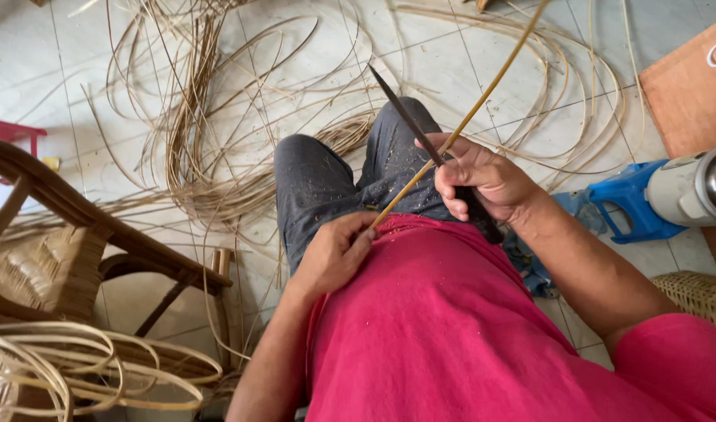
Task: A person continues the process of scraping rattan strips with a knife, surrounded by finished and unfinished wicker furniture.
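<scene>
Pink shirt [452, 328] nearest. Just above it, left hand [334, 254] pinching the cane strip's [467, 117] near end; strip slanting up-right, away from shirt. Right hand [483, 180] fisted around knife [409, 117], blade crossing the strip.

The rattan strip [460, 125] runs from the left hand [336, 254] at the lap up past the right hand [483, 180], crossing the knife [420, 137] held there. Loose cane coils [209, 117] lie on the floor [30, 70] ahead. A chair frame [76, 227] stands left, and what seems a stool [628, 199] stands right.
</scene>
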